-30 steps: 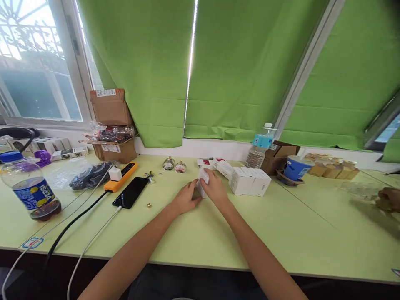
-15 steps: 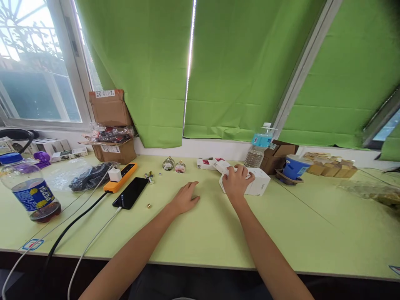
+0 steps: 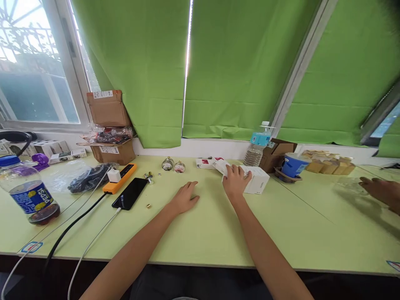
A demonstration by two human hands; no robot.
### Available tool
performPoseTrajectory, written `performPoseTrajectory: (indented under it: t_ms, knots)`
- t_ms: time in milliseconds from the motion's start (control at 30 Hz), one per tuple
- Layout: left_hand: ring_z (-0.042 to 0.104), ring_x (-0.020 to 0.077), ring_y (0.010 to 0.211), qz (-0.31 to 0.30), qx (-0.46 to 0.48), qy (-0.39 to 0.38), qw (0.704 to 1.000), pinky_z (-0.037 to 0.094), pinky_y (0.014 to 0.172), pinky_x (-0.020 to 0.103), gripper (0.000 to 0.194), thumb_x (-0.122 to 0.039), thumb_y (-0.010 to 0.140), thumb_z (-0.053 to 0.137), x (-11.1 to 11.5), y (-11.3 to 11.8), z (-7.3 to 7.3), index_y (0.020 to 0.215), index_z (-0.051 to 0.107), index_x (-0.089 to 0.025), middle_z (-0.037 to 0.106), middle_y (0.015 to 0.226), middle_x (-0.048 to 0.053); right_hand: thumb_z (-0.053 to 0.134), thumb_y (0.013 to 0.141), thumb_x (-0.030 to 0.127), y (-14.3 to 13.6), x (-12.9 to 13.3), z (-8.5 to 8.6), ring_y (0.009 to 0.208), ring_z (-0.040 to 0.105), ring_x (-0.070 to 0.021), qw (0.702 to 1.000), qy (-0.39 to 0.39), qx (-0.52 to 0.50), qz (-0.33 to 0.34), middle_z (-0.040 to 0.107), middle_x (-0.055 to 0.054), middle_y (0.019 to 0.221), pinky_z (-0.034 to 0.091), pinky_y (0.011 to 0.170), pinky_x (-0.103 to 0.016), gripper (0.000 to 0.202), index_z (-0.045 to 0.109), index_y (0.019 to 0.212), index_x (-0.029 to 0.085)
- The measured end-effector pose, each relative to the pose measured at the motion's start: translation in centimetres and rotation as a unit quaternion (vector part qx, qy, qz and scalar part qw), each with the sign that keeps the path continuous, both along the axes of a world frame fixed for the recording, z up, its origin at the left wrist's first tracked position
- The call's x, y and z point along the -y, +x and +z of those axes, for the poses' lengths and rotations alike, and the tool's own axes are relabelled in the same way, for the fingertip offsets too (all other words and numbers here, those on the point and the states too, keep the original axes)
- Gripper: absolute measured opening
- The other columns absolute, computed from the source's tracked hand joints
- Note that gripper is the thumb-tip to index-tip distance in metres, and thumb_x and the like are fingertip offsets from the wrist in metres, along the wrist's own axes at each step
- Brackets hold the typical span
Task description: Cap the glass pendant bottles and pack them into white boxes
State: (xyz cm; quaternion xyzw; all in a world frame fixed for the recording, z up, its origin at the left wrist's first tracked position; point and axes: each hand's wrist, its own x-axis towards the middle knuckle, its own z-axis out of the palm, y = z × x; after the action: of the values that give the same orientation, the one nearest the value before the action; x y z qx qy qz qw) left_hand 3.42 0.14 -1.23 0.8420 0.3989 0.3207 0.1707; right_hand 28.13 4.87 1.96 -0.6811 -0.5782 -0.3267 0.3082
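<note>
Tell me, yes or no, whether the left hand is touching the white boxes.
No, the left hand is apart from the white boxes, with tabletop showing between them.

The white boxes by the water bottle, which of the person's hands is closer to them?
The right hand. It is at the left end of the white boxes, curled over them; the left hand is farther left, apart from them, with table showing between.

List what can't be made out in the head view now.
All in the head view:
White boxes: left end hidden by the right hand, whose grip is unclear.
Co-worker's hand: cut off by the right edge.
Round bottles: details on their fronts too small to tell.
</note>
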Motion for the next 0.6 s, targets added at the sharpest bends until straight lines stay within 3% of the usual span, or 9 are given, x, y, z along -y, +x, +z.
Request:
performPoseTrajectory:
  t_ms: [600]
  knots:
    - [0.049,0.0263,0.126,-0.006,-0.005,0.006,1.0,0.04,0.106,0.042,0.054,-0.034,0.09,0.052,0.01,-0.06,0.04,0.14,0.035,-0.023,0.045,0.14,0.012,0.048,0.08,0.012,0.47,-0.33,-0.37,0.125,0.037,-0.0304,1.0,0.001,0.008,0.004,0.057,-0.01,0.128,0.011,0.109,-0.056,0.049,0.053,0.128,0.023]
